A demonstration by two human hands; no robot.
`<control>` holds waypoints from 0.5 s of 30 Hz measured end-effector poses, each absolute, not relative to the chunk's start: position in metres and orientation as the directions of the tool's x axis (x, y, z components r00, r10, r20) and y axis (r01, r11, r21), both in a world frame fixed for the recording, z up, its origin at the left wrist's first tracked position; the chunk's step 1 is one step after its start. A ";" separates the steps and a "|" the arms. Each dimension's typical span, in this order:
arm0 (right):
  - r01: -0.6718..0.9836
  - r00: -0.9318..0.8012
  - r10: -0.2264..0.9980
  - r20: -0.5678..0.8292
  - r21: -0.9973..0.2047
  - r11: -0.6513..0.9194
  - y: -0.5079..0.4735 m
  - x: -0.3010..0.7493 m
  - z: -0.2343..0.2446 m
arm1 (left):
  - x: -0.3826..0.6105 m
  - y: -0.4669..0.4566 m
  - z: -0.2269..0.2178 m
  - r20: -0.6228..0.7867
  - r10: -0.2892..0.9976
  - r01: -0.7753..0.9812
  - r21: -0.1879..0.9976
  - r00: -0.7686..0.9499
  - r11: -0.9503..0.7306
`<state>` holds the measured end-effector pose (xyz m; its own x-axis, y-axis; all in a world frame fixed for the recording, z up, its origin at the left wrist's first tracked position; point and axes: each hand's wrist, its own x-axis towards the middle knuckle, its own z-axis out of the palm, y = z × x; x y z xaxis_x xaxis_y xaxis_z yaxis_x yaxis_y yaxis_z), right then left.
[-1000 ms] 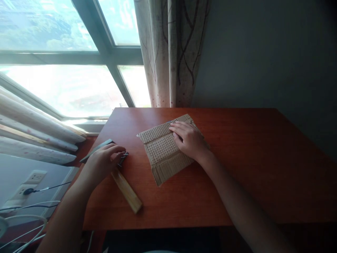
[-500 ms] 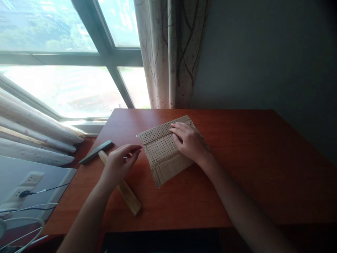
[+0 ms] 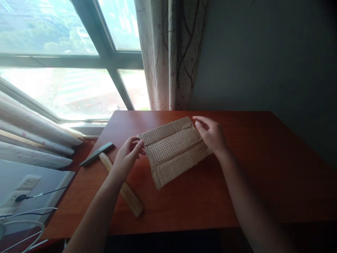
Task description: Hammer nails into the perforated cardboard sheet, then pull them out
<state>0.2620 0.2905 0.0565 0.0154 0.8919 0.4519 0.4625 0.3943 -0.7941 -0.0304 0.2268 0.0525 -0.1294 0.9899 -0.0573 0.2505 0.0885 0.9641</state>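
A piece of brown cardboard (image 3: 170,147) with rows of small holes and creased fold lines lies at a slant on the wooden table. My left hand (image 3: 130,151) is at its left edge, thumb and fingers closed on the upper left corner. By the upper right edge is my right hand (image 3: 212,133), with fingers stretched and apart and nothing visible in them; whether it touches the cardboard I cannot tell. Left of the cardboard lies a hammer with a dark metal head (image 3: 97,154) and a pale wooden handle (image 3: 130,198), partly hidden behind my left forearm.
The reddish-brown table (image 3: 252,168) reaches to a grey wall (image 3: 250,63) and a curtain (image 3: 160,70). A window (image 3: 60,91) is at the left. Below it, wall sockets (image 3: 19,198) hold a black plug with cables close to the table's left edge.
My right hand has moved off the cardboard's top face to its right edge. My left hand has come right to the left edge and closed there. The hammer lies as before.
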 end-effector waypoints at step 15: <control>-0.012 -0.032 0.983 -0.180 -0.983 -0.181 0.294 0.284 0.030 | -0.019 0.266 0.046 -0.002 0.972 0.039 0.999 -0.236 0.011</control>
<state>0.2835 0.2936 0.0303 -0.0321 0.9831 -0.1801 -0.0118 -0.1806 -0.9835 -0.0191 0.2656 0.0458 -0.2357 0.9718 -0.0015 0.0386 0.0109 0.9992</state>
